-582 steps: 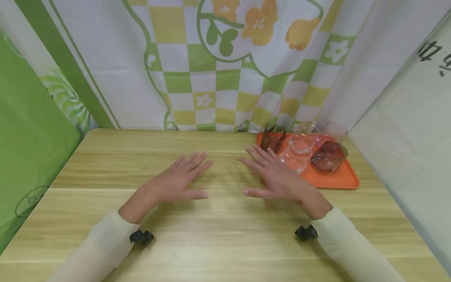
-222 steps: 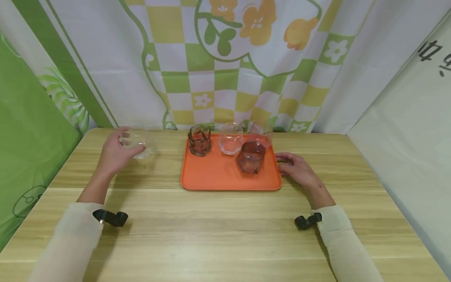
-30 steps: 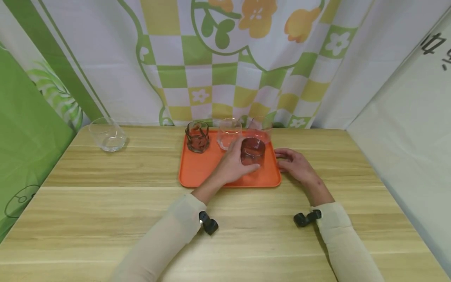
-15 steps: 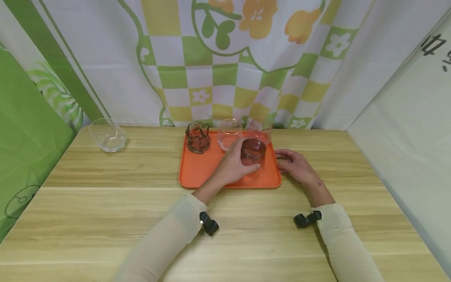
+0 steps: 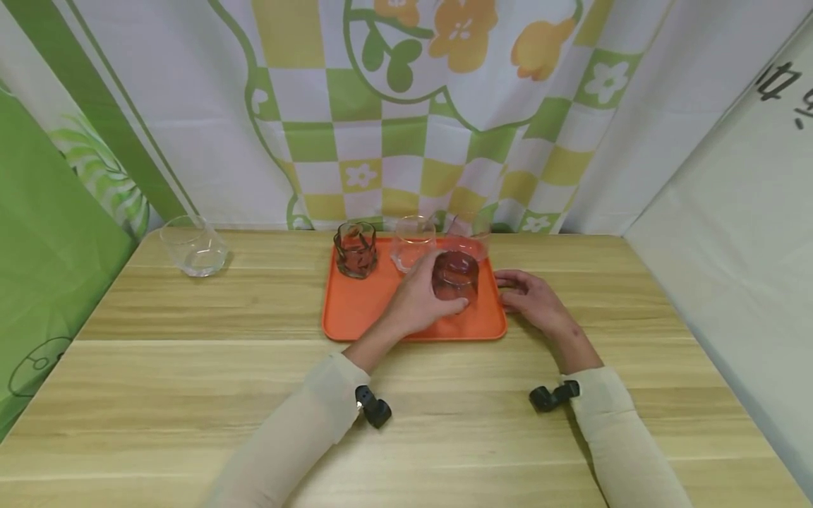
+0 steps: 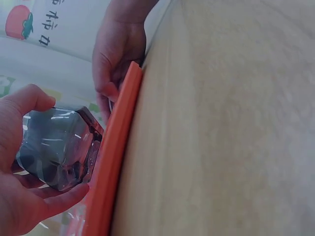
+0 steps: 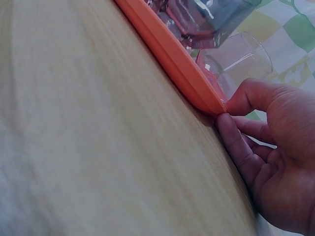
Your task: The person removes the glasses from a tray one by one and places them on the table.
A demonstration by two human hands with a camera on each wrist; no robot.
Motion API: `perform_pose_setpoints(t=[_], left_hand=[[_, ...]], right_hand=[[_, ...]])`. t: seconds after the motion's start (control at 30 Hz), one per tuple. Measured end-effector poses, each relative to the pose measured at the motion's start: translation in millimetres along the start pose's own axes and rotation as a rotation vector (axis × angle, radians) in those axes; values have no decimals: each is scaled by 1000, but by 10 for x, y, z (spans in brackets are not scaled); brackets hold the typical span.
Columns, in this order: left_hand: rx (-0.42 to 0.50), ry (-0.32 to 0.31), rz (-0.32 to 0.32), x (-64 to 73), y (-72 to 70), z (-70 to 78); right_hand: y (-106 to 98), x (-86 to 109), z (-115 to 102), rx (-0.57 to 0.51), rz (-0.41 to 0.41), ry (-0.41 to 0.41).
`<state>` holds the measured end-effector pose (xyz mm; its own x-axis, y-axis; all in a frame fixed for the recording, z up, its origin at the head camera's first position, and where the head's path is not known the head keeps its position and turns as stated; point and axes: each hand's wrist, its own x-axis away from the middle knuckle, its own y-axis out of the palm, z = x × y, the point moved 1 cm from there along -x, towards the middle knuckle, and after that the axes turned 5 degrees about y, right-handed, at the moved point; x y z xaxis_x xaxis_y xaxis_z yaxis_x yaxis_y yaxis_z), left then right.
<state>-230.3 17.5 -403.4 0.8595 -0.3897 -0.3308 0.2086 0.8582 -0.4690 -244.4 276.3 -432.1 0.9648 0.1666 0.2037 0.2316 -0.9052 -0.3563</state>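
My left hand (image 5: 420,296) grips a dark purple-tinted glass (image 5: 459,275), thumb on one side and fingers on the other. In the left wrist view this faceted glass (image 6: 54,145) is close above the tray; I cannot tell whether its base touches it. With thumb and fingers, my right hand (image 5: 535,300) pinches the right edge of the orange tray (image 5: 356,321); the right wrist view shows the pinch at the tray's rim (image 7: 182,73). On the tray's back part stand a brown glass (image 5: 356,252), a clear glass (image 5: 411,243) and a pinkish glass (image 5: 470,236).
Another clear glass (image 5: 197,250) stands on the wooden table (image 5: 444,423) at its far left corner. A patterned curtain (image 5: 406,141) hangs along the back edge, and a white panel (image 5: 730,212) borders the right side.
The tray was earlier pulled left to the table's middle. A clear glass went to the far left, and my left hand then took the dark glass. Over the last second almost nothing moved.
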Motion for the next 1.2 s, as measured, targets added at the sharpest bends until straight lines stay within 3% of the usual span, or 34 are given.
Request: perform_pose_setpoints(t=[0.4,0.7,1.0,1.2], left_hand=[[-1,5,15,223,-274,93],[-34,34,65,393,-645,113],[-92,-19,115,557,-1048,49],[-70,-40,145,646,-1256,21]], right_hand=[[2,12,-23,-18,-5,-9],[5,13,-16,-25,-2,1],[-1,-8,22,-20,3,18],[-3,-17,9,-3,9,14]])
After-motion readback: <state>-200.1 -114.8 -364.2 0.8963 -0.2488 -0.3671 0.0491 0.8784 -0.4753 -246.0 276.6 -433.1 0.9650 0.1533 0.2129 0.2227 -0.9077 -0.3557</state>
